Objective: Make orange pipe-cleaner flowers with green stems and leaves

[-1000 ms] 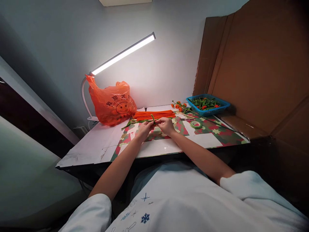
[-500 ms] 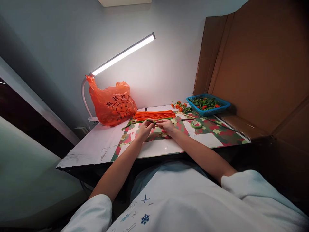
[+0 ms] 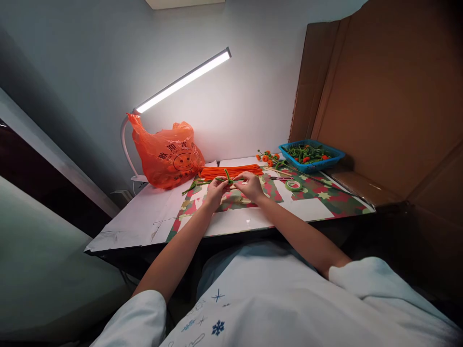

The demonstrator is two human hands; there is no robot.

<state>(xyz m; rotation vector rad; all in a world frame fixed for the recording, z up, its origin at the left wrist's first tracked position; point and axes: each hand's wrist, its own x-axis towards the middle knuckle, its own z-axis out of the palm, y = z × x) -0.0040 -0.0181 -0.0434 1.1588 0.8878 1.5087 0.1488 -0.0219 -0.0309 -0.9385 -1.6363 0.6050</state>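
Observation:
Between my hands, over the middle of the table, is a small green fuzzy piece (image 3: 228, 177) with one end sticking up. My left hand (image 3: 216, 189) is closed on it from the left. My right hand (image 3: 250, 186) sits close on its right side, thumb and fingers bent towards each other; whether they grip the piece is too small to tell. Just behind the hands lies a bundle of orange fuzzy stems (image 3: 231, 171). More green stems (image 3: 190, 187) lie left of my left hand.
A green tape roll (image 3: 293, 185) lies right of my hands. Behind it are orange flowers (image 3: 266, 157) and a blue basket (image 3: 314, 166) of green and orange pieces. An orange plastic bag (image 3: 164, 156) and a lit lamp (image 3: 184, 79) stand at the back left.
The green piece now has an end pointing upward, where it lay flatter before. My right hand's fingers have risen and bent a little.

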